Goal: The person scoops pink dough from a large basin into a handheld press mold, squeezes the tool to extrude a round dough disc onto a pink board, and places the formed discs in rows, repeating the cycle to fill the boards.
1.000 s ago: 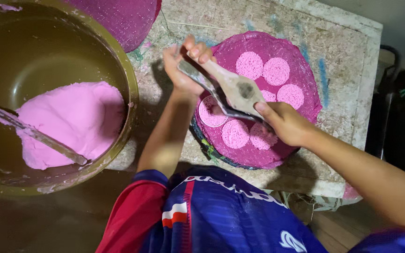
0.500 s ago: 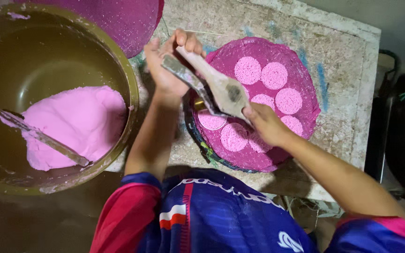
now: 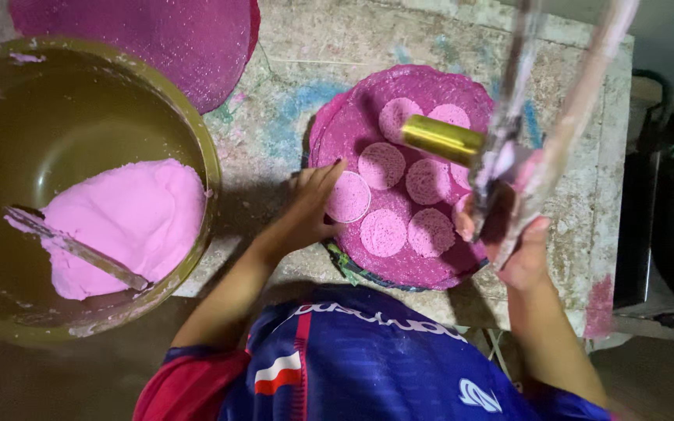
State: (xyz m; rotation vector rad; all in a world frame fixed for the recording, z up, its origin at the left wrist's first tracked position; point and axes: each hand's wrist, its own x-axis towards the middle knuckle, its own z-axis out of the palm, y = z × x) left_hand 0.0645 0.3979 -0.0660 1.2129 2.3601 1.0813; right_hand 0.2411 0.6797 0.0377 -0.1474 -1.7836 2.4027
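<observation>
A round pink woven tray (image 3: 337,132) lies on the stained stone table (image 3: 290,86) and carries several flat pink dough discs (image 3: 382,232). My left hand (image 3: 306,210) rests on the tray's left rim, its fingertips touching the leftmost disc (image 3: 349,196), which has a pale ring around it. My right hand (image 3: 512,245) is raised over the tray's right side, shut on two long utensils (image 3: 563,117) that blur upward close to the camera. A short brass-coloured cylinder (image 3: 442,139) shows beside them above the discs; what it belongs to is unclear.
A big olive-green bowl (image 3: 196,140) at the left holds a mound of pink dough (image 3: 130,222) with a metal blade (image 3: 79,249) stuck in it. A second pink tray (image 3: 165,39) lies at the back. The table's right edge (image 3: 626,156) drops beside dark objects.
Both hands were working the utensils together over the tray. Now my left hand has let go and dropped to the tray's rim, and my right hand has lifted the utensils toward the camera.
</observation>
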